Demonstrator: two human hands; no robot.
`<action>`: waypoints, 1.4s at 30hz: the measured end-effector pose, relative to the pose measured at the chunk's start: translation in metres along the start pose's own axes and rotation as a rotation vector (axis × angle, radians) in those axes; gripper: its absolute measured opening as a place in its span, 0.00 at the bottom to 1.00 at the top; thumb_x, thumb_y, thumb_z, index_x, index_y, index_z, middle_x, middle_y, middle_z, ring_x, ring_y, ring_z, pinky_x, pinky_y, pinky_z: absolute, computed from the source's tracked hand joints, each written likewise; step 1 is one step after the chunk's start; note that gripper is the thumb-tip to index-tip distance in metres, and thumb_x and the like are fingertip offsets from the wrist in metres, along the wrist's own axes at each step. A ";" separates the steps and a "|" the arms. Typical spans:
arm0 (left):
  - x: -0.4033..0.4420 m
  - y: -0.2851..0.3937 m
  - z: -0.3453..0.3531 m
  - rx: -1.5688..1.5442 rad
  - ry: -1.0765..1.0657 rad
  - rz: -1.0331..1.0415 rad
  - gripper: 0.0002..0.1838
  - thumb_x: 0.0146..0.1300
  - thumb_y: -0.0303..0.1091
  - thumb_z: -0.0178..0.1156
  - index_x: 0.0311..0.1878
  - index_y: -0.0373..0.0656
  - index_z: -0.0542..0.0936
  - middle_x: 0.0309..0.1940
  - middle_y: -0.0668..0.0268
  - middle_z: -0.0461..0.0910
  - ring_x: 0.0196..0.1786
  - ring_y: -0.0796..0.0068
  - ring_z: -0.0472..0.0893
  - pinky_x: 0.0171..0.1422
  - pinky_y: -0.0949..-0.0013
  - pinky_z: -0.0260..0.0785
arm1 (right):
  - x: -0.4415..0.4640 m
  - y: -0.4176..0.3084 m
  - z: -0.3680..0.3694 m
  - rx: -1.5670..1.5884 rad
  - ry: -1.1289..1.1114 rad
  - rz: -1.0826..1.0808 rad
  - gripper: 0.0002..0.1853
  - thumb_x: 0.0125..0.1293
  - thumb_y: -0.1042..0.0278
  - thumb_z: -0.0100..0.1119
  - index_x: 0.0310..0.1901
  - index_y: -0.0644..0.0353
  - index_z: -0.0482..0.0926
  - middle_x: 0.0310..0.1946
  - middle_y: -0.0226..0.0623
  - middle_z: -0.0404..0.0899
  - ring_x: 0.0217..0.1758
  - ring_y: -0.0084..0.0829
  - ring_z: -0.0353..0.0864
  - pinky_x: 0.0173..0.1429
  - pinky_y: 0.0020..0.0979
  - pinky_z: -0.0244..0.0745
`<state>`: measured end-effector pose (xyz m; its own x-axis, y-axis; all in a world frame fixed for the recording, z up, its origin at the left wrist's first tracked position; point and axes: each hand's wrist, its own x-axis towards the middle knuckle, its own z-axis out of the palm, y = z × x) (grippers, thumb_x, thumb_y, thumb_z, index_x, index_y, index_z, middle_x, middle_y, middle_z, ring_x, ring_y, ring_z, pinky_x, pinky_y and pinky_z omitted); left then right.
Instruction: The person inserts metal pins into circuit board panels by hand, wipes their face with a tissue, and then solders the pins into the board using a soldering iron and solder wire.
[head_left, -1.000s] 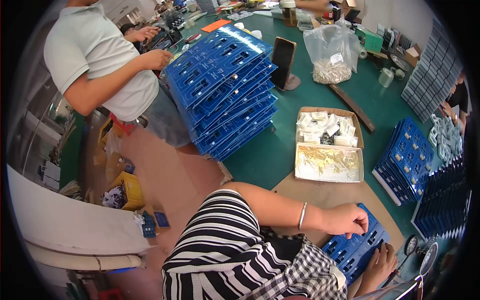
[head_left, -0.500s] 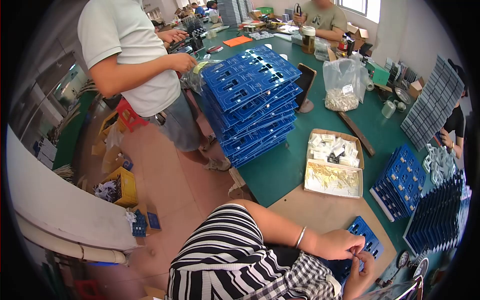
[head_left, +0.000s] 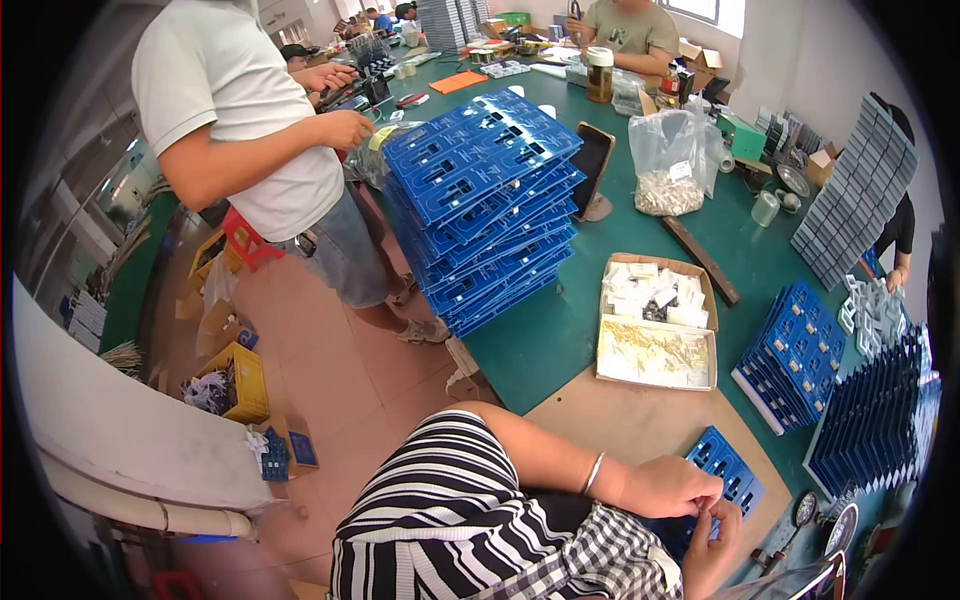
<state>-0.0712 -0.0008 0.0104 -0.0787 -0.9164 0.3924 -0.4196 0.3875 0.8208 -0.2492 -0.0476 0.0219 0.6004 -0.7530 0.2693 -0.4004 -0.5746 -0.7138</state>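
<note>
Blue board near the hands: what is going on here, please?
One person's left hand and right hand are close together over a blue board on a brown sheet. Anything held between them is too small to tell. An open box of white pieces and gold-coloured parts sits beyond. Left of it rises a stack of blue boards, with another person beside it.

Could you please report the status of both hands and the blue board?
Left hand and right hand close together by the blue board; anything in their grip too small to tell. Blue board on brown sheet, partly hidden by hands.
</note>
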 end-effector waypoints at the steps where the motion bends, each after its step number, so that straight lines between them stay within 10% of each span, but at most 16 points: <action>1: 0.000 -0.001 0.000 -0.031 0.005 -0.020 0.09 0.55 0.30 0.63 0.36 0.44 0.72 0.27 0.61 0.80 0.34 0.55 0.81 0.35 0.56 0.70 | 0.000 0.000 0.001 -0.001 0.003 0.006 0.04 0.59 0.79 0.58 0.33 0.64 0.72 0.37 0.41 0.75 0.45 0.39 0.72 0.53 0.37 0.64; 30: 0.003 -0.029 -0.010 -0.259 -0.013 -0.205 0.05 0.55 0.26 0.63 0.36 0.40 0.82 0.36 0.62 0.84 0.42 0.62 0.82 0.47 0.62 0.74 | 0.014 0.031 -0.014 0.300 0.286 0.246 0.04 0.66 0.81 0.41 0.33 0.61 0.63 0.29 0.36 0.69 0.32 0.25 0.67 0.42 0.26 0.65; 42: 0.003 -0.028 -0.024 -0.202 -0.089 -0.189 0.07 0.63 0.33 0.61 0.40 0.41 0.82 0.38 0.59 0.82 0.43 0.62 0.81 0.48 0.64 0.74 | 0.013 0.048 -0.053 0.123 0.316 0.431 0.05 0.66 0.75 0.52 0.31 0.64 0.71 0.28 0.32 0.69 0.32 0.24 0.71 0.39 0.25 0.67</action>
<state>-0.0381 -0.0121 -0.0009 -0.0991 -0.9761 0.1934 -0.2469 0.2124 0.9455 -0.2970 -0.1022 0.0258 0.1555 -0.9824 0.1030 -0.4687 -0.1652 -0.8678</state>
